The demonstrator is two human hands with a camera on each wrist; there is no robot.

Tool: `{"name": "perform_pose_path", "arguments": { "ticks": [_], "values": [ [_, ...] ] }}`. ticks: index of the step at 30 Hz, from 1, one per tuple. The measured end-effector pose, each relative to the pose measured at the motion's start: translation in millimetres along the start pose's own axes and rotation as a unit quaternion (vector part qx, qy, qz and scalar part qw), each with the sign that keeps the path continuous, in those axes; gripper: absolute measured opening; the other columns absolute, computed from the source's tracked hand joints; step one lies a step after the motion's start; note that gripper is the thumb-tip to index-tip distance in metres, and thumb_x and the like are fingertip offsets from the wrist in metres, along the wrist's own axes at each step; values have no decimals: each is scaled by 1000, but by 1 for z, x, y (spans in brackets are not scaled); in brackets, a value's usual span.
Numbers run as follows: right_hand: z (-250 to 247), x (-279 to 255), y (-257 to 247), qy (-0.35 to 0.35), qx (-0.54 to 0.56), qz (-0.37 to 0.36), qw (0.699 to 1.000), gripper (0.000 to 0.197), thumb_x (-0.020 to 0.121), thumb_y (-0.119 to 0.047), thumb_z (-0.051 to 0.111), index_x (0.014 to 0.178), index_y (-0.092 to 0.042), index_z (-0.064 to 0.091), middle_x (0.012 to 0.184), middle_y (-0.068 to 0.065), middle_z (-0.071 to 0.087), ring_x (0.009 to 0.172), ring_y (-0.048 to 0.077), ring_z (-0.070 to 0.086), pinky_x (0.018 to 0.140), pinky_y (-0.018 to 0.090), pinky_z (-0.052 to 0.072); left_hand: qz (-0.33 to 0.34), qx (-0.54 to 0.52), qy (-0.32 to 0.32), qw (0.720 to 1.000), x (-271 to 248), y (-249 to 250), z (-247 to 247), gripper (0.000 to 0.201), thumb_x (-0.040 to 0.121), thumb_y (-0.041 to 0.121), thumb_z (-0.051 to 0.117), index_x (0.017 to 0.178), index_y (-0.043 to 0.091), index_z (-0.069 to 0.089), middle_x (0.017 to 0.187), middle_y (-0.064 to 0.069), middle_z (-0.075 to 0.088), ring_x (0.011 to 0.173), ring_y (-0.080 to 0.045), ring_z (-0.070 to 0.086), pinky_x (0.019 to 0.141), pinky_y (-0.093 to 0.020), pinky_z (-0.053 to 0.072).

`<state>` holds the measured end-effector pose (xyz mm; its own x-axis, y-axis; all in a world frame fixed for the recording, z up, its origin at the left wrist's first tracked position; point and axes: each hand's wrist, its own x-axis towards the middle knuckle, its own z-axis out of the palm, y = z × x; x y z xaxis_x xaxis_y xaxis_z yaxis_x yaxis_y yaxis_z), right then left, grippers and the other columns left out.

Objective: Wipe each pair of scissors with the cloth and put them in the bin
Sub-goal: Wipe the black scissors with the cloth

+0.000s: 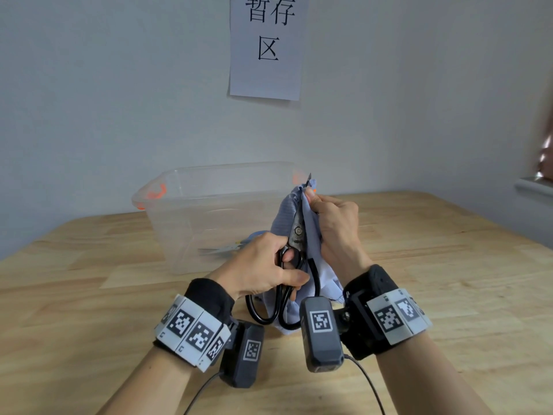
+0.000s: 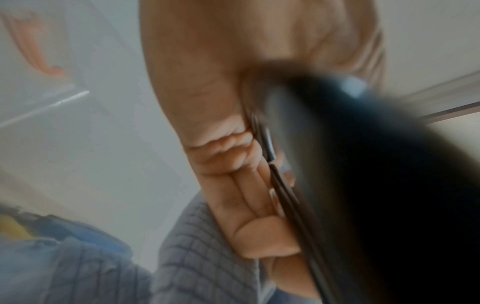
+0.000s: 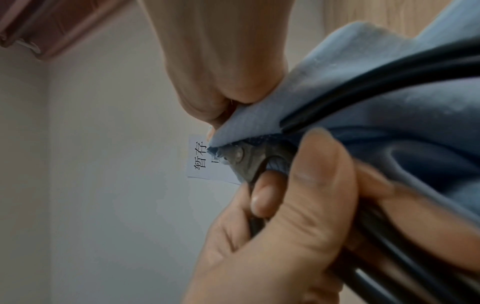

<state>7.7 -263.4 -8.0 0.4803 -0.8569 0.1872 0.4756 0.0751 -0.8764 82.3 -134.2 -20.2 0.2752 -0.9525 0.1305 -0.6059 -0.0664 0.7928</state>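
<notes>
My left hand (image 1: 263,265) grips the black scissors (image 1: 294,250) by their handles; my right hand (image 1: 335,223) pinches the cloth (image 1: 282,217) round the blade, bin (image 1: 209,211) at eleven o'clock. Risk: the exposed tip cutting through.

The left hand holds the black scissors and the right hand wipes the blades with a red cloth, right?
Not quite: the cloth is light blue, not red, as the head view shows. The left hand does hold the black scissors, and the right hand wipes.

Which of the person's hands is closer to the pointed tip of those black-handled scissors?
The right hand. It pinches the light blue cloth around the blades just below the tip of the black-handled scissors. The left hand grips the handle loops, at the opposite end.
</notes>
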Motion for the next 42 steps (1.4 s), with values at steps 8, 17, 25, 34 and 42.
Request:
{"name": "perform_pose_path", "arguments": {
  "ticks": [8,17,25,34,42],
  "values": [
    [-1,0,-4,25,-5,-5,1000,28,91,-12,71,65,-3,74,66,11,68,62,19,63,59,26,56,-1,0,-11,1000,-1,3,3,43,83,2,77,74,12,36,61,-5,62,64,-26,71,62,-33,51],
    [-2,1,-9,41,-14,-12,999,26,90,-16,72,65,-10,75,71,14,71,68,24,66,72,38,58,1,15,-29,999,-2,8,8,42,84,2,75,73,12,36,51,9,56,47,-3,56,50,-17,41],
    [-6,7,-10,65,-11,-27,997,23,90,-15,72,68,-11,77,77,15,73,76,26,68,81,44,58,0,19,-43,999,-2,7,9,43,84,5,77,72,13,37,51,13,53,46,-2,55,50,-15,39],
    [-17,13,-17,48,28,-13,998,24,93,-16,69,73,-4,76,87,21,68,81,26,62,83,43,56,-4,-24,-44,999,-4,2,6,43,82,4,79,73,13,38,64,-13,59,64,-32,71,67,-54,52],
    [-21,16,-12,10,-1,5,1000,24,92,-16,71,88,7,73,80,18,69,73,24,63,67,30,53,-6,-79,29,996,-3,1,-5,42,84,-6,73,74,13,36,67,-18,53,56,-24,68,59,-38,56]
  ]
}}
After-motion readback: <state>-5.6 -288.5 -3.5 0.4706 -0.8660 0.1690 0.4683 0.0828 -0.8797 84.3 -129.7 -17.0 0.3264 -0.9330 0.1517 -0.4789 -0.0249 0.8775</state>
